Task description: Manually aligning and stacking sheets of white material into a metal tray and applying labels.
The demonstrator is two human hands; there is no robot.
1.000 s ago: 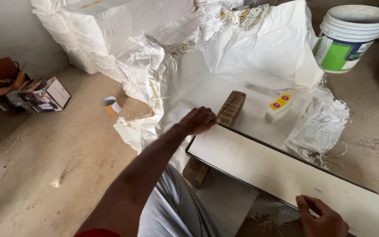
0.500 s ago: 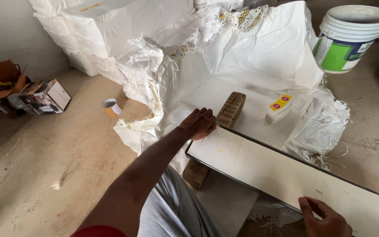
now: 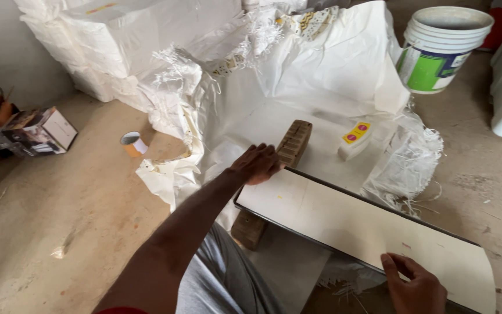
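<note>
The long pale tile (image 3: 367,232) lies on the floor over white sacking (image 3: 297,87), its long axis running from upper left to lower right. The left hand (image 3: 257,164) rests flat on its far corner, grip spread; the right hand (image 3: 416,288) pinches the near edge.

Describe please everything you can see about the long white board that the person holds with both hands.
The long white board is a flat, narrow, rectangular panel, off-white on top with a thin dark edge, and looks smooth and rigid. It lies slanted from upper left to lower right. Its upper-left end rests on a brown wooden block over white woven sacking. The left hand lies at that upper-left corner; the right hand grips the near edge toward the lower right, its fingers on the top face.
</note>
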